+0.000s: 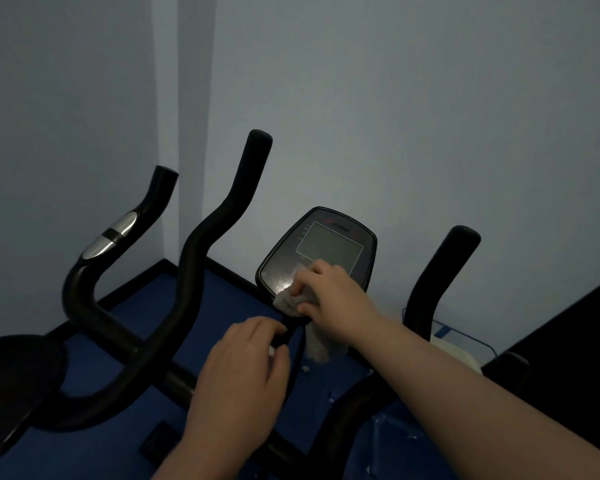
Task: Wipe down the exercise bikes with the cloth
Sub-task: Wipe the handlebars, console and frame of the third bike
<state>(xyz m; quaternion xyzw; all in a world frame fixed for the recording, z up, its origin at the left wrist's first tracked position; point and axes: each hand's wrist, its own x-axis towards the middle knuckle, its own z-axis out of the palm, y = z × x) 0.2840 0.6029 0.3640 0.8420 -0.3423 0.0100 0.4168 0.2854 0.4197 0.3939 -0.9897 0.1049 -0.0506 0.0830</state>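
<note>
One cloth (293, 301) is in use, bunched in my right hand (329, 292) with fingers and thumb curled round it; it lies against the lower edge of the console (317, 251) of the exercise bike nearest me, a tail of fabric hanging below my palm beside the stem. I judge the bunching is deliberate; a wad gives a firm pad for pressure on a flat panel, and the loose tail stays off the screen. The console face shows a pale smear just beside the cloth, probably moisture or dust; I cannot tell which.

The console's long axis runs from its narrow lower end, near me, up to its rounded top toward the wall (395, 98); the face tilts back toward me, so the wipe runs along that axis. The cloth itself has no clear axis beyond the hanging tail, which points downward.

My left hand (243, 368) grips the black bar just below the console, fingers curled round it; I judge this steadies the bike against the push of the wipe.

Outward: the left handlebar (219, 216) and right handlebar (440, 271) of this bike rise on either side; a second bike's handlebar (118, 233), with a silver sensor patch, stands further left; blue floor (142, 306) lies beneath.
</note>
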